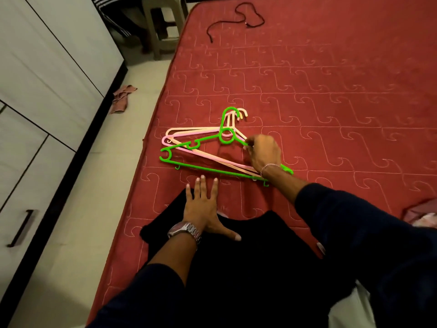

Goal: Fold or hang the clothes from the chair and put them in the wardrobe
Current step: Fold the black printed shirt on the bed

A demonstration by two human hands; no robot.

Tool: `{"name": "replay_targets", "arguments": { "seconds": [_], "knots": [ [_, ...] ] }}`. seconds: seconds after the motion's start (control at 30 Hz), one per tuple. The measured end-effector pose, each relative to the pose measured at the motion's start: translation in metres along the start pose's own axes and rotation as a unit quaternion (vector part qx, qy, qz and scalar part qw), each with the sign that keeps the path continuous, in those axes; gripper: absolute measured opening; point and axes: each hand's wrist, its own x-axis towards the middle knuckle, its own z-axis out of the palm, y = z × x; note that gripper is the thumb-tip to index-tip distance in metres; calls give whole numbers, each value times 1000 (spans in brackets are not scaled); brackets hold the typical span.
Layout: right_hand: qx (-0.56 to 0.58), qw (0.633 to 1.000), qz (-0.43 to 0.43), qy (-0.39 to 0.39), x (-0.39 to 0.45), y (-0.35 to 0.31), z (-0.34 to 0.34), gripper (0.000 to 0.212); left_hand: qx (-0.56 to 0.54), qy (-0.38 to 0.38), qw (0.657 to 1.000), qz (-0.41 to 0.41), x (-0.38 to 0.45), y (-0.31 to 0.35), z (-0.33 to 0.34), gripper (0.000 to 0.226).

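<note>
A black garment lies spread on the red mattress near its front edge. My left hand presses flat on the garment's upper left part, fingers straight and spread. Beyond it lies a small pile of plastic hangers: a green hanger on top of pink and cream hangers. My right hand reaches over the pile and pinches the green hanger's right shoulder bar just below its hook ring. The white wardrobe stands to the left, doors closed.
A black cord lies on the mattress at the far end. A plastic stool stands past the bed's corner. A pink cloth lies on the floor by the wardrobe. Pinkish fabric shows at the right edge.
</note>
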Motion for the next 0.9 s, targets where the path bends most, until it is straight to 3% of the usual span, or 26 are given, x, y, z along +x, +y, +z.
{"name": "replay_targets", "arguments": {
  "seconds": [0.17,0.37,0.47,0.6,0.67,0.8,0.9],
  "knots": [
    [46,998,-50,16,29,-3,18,16,-13,-18,1000,5,8,-3,1,175],
    [108,985,-134,20,-41,22,33,13,-19,-5,1000,6,7,-5,5,173],
    [98,987,-129,19,-85,50,27,12,-6,-23,1000,-7,6,-2,-2,173],
    [75,992,-98,-7,-140,85,-6,31,42,-1,999,-23,-5,9,-10,172],
    [77,992,-94,-16,-165,99,-26,36,59,18,998,-9,-20,17,-9,155],
    [41,998,-55,-1,-216,128,-62,31,56,96,991,80,-68,52,12,86],
    [30,999,11,-5,-264,148,-86,27,11,141,981,132,-102,88,32,64]
  ]
}}
